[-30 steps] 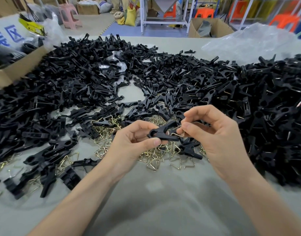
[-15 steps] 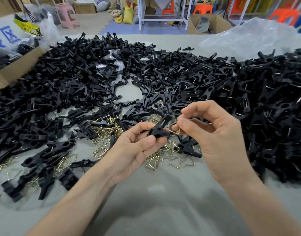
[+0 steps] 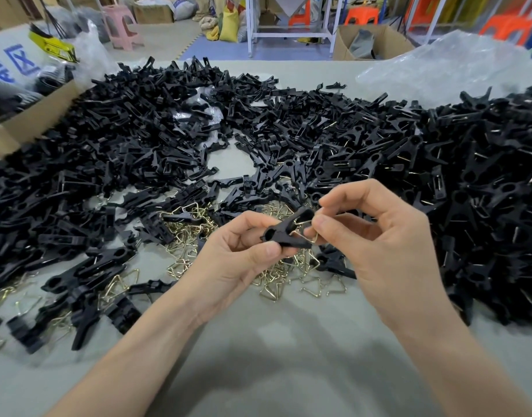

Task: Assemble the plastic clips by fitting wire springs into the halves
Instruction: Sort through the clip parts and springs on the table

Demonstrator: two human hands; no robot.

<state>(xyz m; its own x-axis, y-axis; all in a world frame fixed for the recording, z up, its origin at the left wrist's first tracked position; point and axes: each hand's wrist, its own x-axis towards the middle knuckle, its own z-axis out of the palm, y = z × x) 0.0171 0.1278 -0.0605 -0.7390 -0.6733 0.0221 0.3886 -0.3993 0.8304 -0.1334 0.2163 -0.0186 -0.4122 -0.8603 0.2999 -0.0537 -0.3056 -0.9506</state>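
My left hand [image 3: 237, 254] pinches a black plastic clip [image 3: 284, 233] between thumb and fingers, its two halves spread in a V toward the right. My right hand [image 3: 379, 245] pinches a brass wire spring [image 3: 304, 234] at the open end of that clip, between the halves. Below both hands lies a heap of loose triangular brass springs [image 3: 276, 275]. Loose black clip halves [image 3: 138, 145] cover the table's left and middle.
A large mound of black clips with springs [image 3: 469, 182] fills the right side. A cardboard box [image 3: 27, 121] stands at the far left edge, a clear plastic bag [image 3: 445, 67] at the back right. Bare grey table [image 3: 273, 341] lies near me.
The clip in my left hand has turned so its round end points left and its halves spread wider. My right hand stays at the clip's open end with the spring.
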